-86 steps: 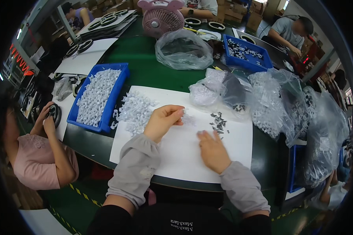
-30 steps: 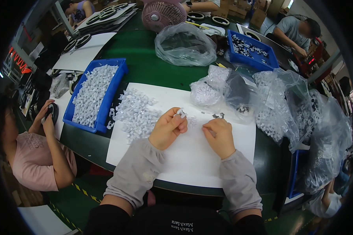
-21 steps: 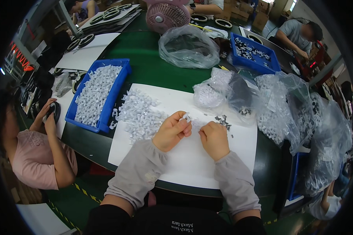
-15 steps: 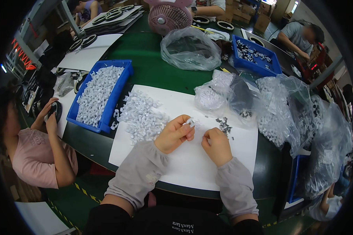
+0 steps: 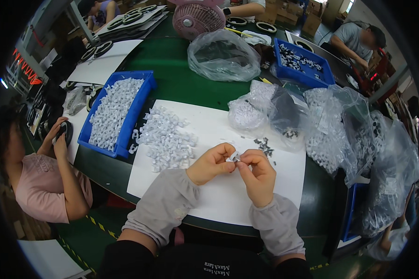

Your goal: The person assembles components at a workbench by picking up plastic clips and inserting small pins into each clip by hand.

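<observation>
Between the fingertips of my left hand [image 5: 212, 163] is a small white plastic clip [image 5: 233, 157], held above a white sheet [image 5: 214, 204]. My right hand [image 5: 257, 176] meets it from the right, thumb and forefinger pinched at the clip's edge. A tiny dark piece seems to show at those fingertips, though it is too small to make out surely. Left of my hands lies a loose heap of white plastic clips [image 5: 166, 139]. Beyond my right hand is a little pile of small dark grey pieces [image 5: 265, 147].
A blue bin [image 5: 121, 151] of white parts stands at left, another blue bin [image 5: 307, 83] at far right. Clear bags of parts [image 5: 322, 135] line the right side. An open plastic bag [image 5: 223, 69] and a pink fan [image 5: 199, 22] are farther back. A person [image 5: 51, 186] works at left.
My right hand has moved up and left from near the grey pieces to the clip. My left hand has turned slightly, bringing the clip a little lower and to the right.
</observation>
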`<state>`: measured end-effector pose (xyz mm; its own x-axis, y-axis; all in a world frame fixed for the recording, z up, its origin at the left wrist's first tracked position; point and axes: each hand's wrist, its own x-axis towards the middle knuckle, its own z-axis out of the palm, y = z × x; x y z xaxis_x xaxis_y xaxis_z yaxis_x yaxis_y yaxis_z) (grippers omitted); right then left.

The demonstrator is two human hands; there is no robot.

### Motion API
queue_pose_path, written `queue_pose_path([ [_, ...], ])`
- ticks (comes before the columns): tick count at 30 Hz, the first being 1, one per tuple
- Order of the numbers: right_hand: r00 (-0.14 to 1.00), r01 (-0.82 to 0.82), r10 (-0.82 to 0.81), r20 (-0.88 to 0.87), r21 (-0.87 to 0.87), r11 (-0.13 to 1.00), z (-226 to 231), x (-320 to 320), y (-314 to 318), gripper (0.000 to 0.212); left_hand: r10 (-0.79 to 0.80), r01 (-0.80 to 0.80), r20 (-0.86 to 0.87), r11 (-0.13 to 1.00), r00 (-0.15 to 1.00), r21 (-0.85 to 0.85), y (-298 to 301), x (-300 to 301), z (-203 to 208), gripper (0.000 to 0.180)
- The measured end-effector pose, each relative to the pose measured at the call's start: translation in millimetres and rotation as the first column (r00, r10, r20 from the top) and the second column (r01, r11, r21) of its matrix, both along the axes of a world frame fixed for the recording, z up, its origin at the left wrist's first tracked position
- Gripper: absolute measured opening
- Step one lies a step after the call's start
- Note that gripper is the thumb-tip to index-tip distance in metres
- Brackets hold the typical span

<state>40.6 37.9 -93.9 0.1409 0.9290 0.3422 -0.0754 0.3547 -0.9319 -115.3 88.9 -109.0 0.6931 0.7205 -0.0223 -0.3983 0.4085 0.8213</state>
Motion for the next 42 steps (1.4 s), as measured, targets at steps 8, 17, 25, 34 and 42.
queue_pose_path([
  [8, 1.000, -0.014, 0.017, 0.027, -0.081, 0.997, 1, 4, -1, 0.012, 0.037, -0.035, -0.019, 0.995, 0.999, 0.093, 0, 3, -2, 0.024],
  [17, 0.993, -0.075, 0.063, -0.100, -0.118, 0.990, -2, 0, -6, 0.012, 0.020, -0.020, 0.024, 1.000, 1.000, 0.008, -5, 4, -4, 0.025],
  [25, 0.996, -0.032, 0.028, -0.083, -0.052, 0.998, -4, -6, -9, 0.013, -0.009, 0.009, 0.000, 1.000, 1.000, 0.001, -7, 5, -8, 0.033],
  [34, 0.960, -0.185, 0.169, -0.222, -0.052, 0.981, -12, 4, -5, 0.015, 0.084, -0.095, 0.093, 0.988, 0.992, 0.120, -6, 6, -11, 0.026],
  [42, 0.946, 0.097, -0.092, 0.310, -0.001, 0.995, 15, 28, 0, 0.026, 0.714, -0.644, -0.172, 0.692, 0.679, 0.326, 17, -47, 27, 0.026],
])
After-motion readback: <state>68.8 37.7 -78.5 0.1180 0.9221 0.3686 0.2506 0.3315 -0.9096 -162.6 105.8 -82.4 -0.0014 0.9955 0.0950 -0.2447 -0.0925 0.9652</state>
